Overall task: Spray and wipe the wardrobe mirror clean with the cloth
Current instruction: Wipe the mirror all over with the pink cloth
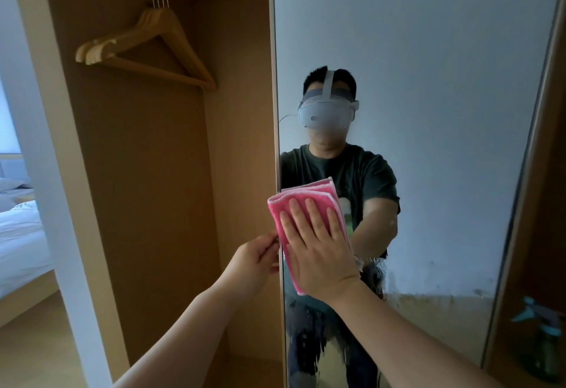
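No writing can be read on the mirror (428,50) or cloth (277,213).

Spray bottle (548,341) blurred at right edge; cloth (283,213) partly under right hand (318,249).

Folded pink cloth (306,193) flat on a wet mirror (428,81), spray bottle (545,341) at the right.
The tall mirror stands upright, hazy above, beaded with drops and runs below. The cloth lies against the glass at its left edge, slightly overlapping it, pressed by the flat right hand (318,253). The greenish bottle with a teal trigger stands upright just right of the frame.
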